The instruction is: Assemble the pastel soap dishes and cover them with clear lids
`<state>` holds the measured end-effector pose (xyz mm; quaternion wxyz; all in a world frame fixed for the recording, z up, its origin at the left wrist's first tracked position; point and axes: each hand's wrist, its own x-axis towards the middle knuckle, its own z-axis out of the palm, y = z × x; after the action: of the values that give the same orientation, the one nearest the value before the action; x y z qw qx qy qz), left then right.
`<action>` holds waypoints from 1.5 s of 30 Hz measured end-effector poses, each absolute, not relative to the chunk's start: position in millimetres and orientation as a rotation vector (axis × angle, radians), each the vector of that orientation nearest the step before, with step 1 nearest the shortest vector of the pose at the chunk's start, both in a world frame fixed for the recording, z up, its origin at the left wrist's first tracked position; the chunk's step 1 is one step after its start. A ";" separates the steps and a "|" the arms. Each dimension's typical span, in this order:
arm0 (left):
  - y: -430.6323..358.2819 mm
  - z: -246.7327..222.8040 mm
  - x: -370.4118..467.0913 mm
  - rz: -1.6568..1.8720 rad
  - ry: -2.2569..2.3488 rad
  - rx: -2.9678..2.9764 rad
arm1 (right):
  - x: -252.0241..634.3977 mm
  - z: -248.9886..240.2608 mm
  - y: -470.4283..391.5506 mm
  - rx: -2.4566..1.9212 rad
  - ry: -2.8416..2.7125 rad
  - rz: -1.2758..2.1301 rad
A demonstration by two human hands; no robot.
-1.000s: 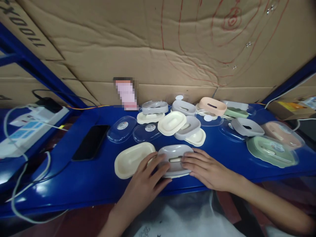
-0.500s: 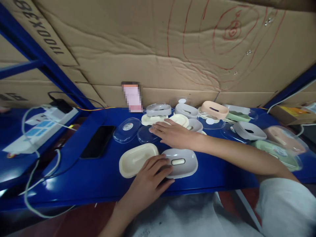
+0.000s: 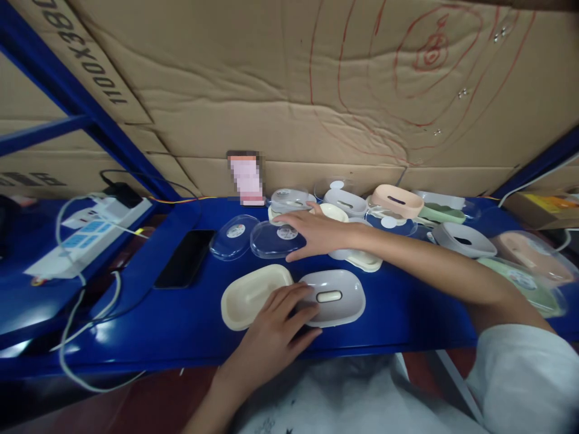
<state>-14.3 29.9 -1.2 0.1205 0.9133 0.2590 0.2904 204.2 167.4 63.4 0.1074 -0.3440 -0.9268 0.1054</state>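
Observation:
My left hand (image 3: 277,322) rests with its fingers lightly spread, tips on the left rim of a glossy grey soap dish (image 3: 348,307). A pale oblong piece shows in that dish's slot. Partly behind those fingers lies a cream oval tray (image 3: 246,301), side by side with the grey dish. Farther back, my right hand (image 3: 321,232) reaches over a clear oval lid (image 3: 270,240) bearing a round sticker. Its thumb is at the near edge and its fingers at the far edge, gripping the lid's right end. Another clear lid (image 3: 228,241) lies to the left.
Behind are several soap dishes, including a peach one (image 3: 398,202), a grey one (image 3: 465,241) and a green lidded one (image 3: 525,286). A black phone (image 3: 184,259), a lit phone (image 3: 246,178) and a power strip (image 3: 85,238) with cables are left. Cardboard (image 3: 203,72) walls the back.
My right hand has turned and its thumb has swung out toward me. The clear lid beneath it sits slightly farther back, its sticker now visible. My left hand stays put.

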 end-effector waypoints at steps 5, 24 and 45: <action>29.3 -1.8 -14.3 0.840 0.758 2.706 | 237.7 68.7 106.1 -0.878 -2.571 0.146; 23.5 -0.1 -17.6 1.112 0.874 2.836 | 278.9 40.8 13.5 -1.033 -2.655 0.208; 29.8 -5.5 -15.9 1.054 0.885 2.656 | 275.9 14.1 28.9 -0.729 -2.719 0.004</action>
<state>-15.9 29.8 -5.5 0.0752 0.8854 0.2949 0.3514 275.9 28.9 14.1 0.1624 -0.2554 -0.9531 0.0015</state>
